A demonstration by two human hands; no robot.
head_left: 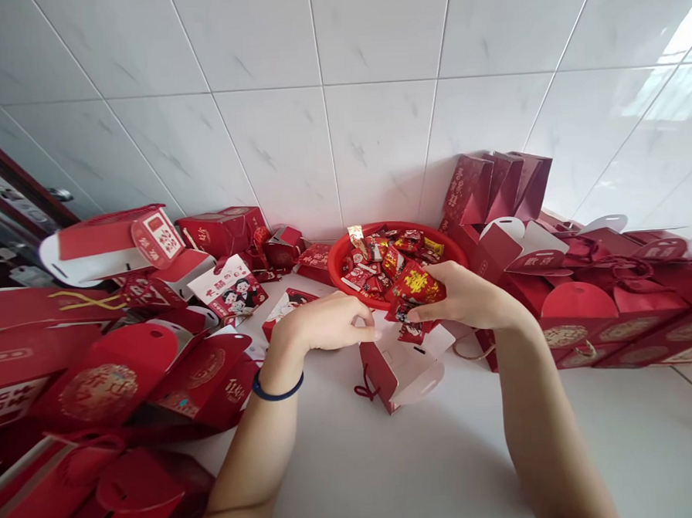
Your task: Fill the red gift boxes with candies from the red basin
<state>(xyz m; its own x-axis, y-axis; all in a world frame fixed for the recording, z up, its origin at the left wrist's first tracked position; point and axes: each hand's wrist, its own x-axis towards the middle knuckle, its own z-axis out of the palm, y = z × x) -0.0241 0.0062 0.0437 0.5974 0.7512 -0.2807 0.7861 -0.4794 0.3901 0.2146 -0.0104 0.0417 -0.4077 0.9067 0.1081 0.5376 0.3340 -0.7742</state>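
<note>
My right hand (pixel 458 296) is closed on several red wrapped candies (pixel 415 286), held over the near rim of a red basin (pixel 339 253) and above an open box. The basin holds many more candies in red and gold wrappers. Below my hands, the open red box (pixel 407 368) with a white inside stands on the white surface, a dark red cord at its left side. My left hand (pixel 338 321) is at the box's back left, fingers bent with the tips near its edge; whether they grip anything is hard to tell.
Red gift boxes (pixel 112 379) crowd the left side, some with flaps up. More red boxes (pixel 586 308) line the right, with tall bags (pixel 490 186) behind them. A white tiled wall (pixel 380 133) rises behind the basin.
</note>
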